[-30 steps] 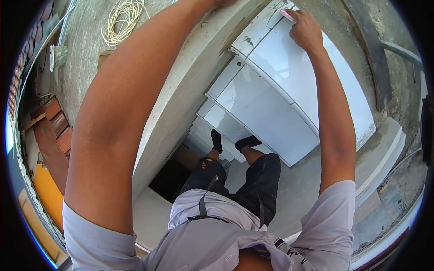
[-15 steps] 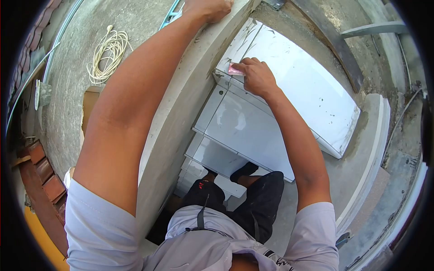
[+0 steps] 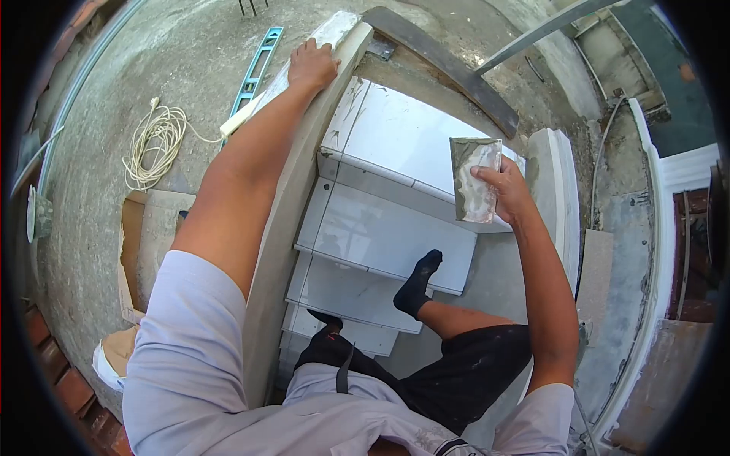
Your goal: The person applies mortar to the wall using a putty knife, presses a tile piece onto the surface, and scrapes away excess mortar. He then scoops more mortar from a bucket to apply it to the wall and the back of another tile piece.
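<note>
My right hand [image 3: 508, 190] is closed on a small rectangular slab [image 3: 465, 182], thumb across its face. Whitish, faintly pink paste smears its middle, with grey along the edges. It is held above the right part of the top white-tiled step [image 3: 411, 129]. My left hand [image 3: 313, 64] rests on top of the low concrete wall [image 3: 300, 140], fingers bent a little apart and nothing seen in them. Next to it on the left lies a turquoise spirit level [image 3: 258, 64]. More tiled steps [image 3: 380, 228] descend towards me, and a foot in a black sock [image 3: 418, 285] stands on one.
A coiled cream cable [image 3: 156, 148] lies on the rough concrete floor at left, above an open cardboard box [image 3: 133, 251]. A dark plank [image 3: 449, 72] runs behind the top step. Curved concrete edging [image 3: 563, 197] borders the stairs at right.
My right hand has lifted from the top step's left corner and moved right, and the slab's broad face now shows. The view has shifted, bringing the left hand and level fully into sight.
</note>
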`<state>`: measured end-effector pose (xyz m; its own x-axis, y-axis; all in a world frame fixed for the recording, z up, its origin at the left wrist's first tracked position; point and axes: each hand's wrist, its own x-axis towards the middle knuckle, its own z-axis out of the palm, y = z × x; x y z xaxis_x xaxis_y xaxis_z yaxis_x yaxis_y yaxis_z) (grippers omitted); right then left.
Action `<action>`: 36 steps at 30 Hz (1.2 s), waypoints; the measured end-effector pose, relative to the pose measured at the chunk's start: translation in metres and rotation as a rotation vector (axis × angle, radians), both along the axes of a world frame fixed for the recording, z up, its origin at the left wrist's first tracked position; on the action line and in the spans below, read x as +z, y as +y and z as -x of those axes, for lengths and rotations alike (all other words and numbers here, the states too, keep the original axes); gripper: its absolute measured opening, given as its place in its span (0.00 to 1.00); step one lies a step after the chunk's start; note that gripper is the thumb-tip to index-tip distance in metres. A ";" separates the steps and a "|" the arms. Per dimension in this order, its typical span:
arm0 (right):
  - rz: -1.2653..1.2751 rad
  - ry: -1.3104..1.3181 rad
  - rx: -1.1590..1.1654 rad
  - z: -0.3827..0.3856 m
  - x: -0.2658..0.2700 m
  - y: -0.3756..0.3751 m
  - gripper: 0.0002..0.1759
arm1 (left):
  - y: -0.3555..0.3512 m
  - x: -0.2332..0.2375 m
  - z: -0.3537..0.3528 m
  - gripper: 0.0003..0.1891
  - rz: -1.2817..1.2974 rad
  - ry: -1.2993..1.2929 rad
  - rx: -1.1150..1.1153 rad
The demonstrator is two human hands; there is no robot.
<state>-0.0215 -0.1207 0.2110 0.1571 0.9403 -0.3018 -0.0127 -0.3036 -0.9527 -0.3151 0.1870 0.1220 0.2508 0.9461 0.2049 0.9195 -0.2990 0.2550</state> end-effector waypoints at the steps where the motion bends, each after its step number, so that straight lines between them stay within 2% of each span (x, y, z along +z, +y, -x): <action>1: -0.007 -0.018 0.002 -0.003 0.001 0.002 0.16 | -0.010 -0.002 -0.006 0.28 -0.019 -0.032 0.009; 2: -0.004 -0.033 0.012 -0.004 -0.001 0.005 0.16 | -0.018 -0.010 -0.018 0.30 -0.082 -0.104 0.031; 3: 0.000 -0.057 0.026 -0.007 -0.007 0.012 0.14 | -0.044 0.010 -0.033 0.29 -0.063 -0.260 0.000; 4: -0.001 -0.082 0.046 -0.011 -0.016 0.026 0.13 | -0.061 0.006 -0.051 0.27 -0.262 -0.405 -0.015; 5: -0.010 -0.109 0.065 -0.014 -0.025 0.046 0.12 | -0.083 0.007 -0.065 0.24 -0.323 -0.604 -0.072; 6: -0.029 -0.181 0.092 -0.014 -0.034 0.068 0.12 | -0.116 0.004 -0.077 0.20 -0.266 -0.814 -0.085; 7: -0.038 -0.251 0.120 -0.011 -0.046 0.088 0.11 | -0.155 0.001 -0.077 0.19 -0.045 -1.036 -0.121; 8: -0.055 -0.320 0.147 -0.008 -0.060 0.111 0.11 | -0.190 -0.025 -0.079 0.19 0.096 -1.092 -0.077; 10: -0.106 -0.586 0.254 0.000 -0.092 0.158 0.14 | -0.257 -0.087 -0.068 0.20 0.442 -0.990 0.030; 11: -0.129 -0.756 0.328 0.007 -0.104 0.182 0.15 | -0.286 -0.103 -0.055 0.22 0.533 -0.979 0.056; 12: -0.154 -0.926 0.401 0.013 -0.117 0.205 0.17 | -0.308 -0.118 -0.041 0.24 0.601 -1.046 0.149; 13: -0.257 -0.987 0.418 0.015 -0.138 0.228 0.18 | -0.323 -0.130 -0.026 0.25 0.673 -1.111 0.241; 15: -0.466 -1.103 0.438 0.021 -0.183 0.270 0.20 | -0.334 -0.123 0.008 0.29 0.753 -1.205 0.421; 17: -0.458 -1.141 0.446 0.036 -0.195 0.303 0.22 | -0.337 -0.102 0.037 0.29 0.778 -1.338 0.532; 21: -0.345 -1.267 0.583 0.061 -0.202 0.346 0.25 | -0.346 -0.070 0.069 0.28 0.662 -1.343 0.582; 24: -0.404 -1.258 0.551 0.071 -0.212 0.352 0.26 | -0.357 -0.074 0.076 0.26 0.649 -1.307 0.621; 26: -0.378 -1.254 0.632 0.082 -0.208 0.344 0.26 | -0.367 -0.080 0.077 0.26 0.646 -1.290 0.606; 33: -0.525 -1.085 0.798 0.120 -0.210 0.246 0.27 | -0.360 -0.073 0.074 0.26 0.668 -1.316 0.571; 34: -0.460 -1.088 0.903 0.129 -0.200 0.234 0.26 | -0.362 -0.071 0.075 0.26 0.671 -1.321 0.562; 36: -0.448 -1.041 0.926 0.127 -0.206 0.236 0.26 | -0.371 -0.068 0.078 0.26 0.687 -1.313 0.537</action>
